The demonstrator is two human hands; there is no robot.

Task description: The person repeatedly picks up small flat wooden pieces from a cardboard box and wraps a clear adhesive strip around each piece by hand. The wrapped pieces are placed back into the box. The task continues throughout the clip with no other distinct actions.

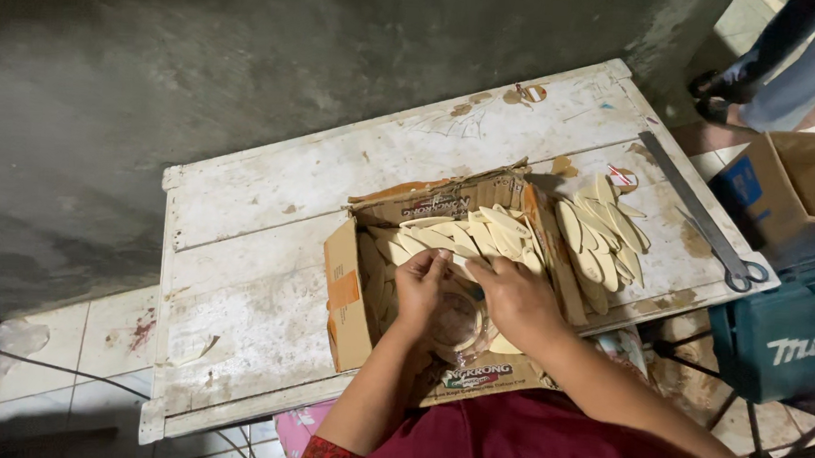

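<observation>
A: What are the hands doing?

B: Both hands are inside an open cardboard box (353, 300) at the middle of a worn white table (267, 250). The left hand (420, 290) is curled, fingertips pinching the end of a pale oval wooden piece (452, 259). The right hand (515, 300) is curled too, its fingers touching the same piece from the 3 o'clock side.

A: What lies under the hands?

B: A roll of clear tape (458, 320) sits in the box just below and between them, at the box's 6 o'clock edge. Whether either hand touches it, I cannot tell.

A: And the rest of the box?

B: A heap of the same pale wooden pieces (482, 228) fills its 12 o'clock half. A second heap (602, 239) lies on the bare table just outside the box, at its 3 o'clock.

A: Anything else on the table?

B: A long metal ruler (683, 202) along the 3 o'clock edge, with scissors (744, 273) at its near end. Off the table at 3 o'clock stand a brown carton (800, 185) and a teal tool case (783, 342); another person's legs (788, 63) show at 1 o'clock.
</observation>
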